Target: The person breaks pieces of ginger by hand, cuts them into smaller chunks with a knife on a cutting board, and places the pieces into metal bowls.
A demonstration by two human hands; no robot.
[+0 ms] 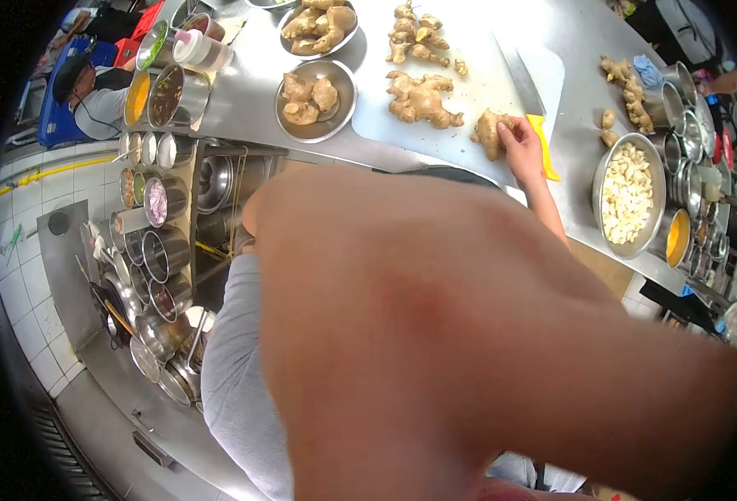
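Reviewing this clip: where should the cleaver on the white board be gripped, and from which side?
By the yellow handle, coming from the near edge: it points toward the person, beside the right hand on a ginger piece, while the cleaver blade lies flat, pointing away.

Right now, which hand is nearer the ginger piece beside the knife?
Right. The right hand rests on the ginger piece, fingers touching it. The left hand is out of view; only that raised arm shows, close to the camera.
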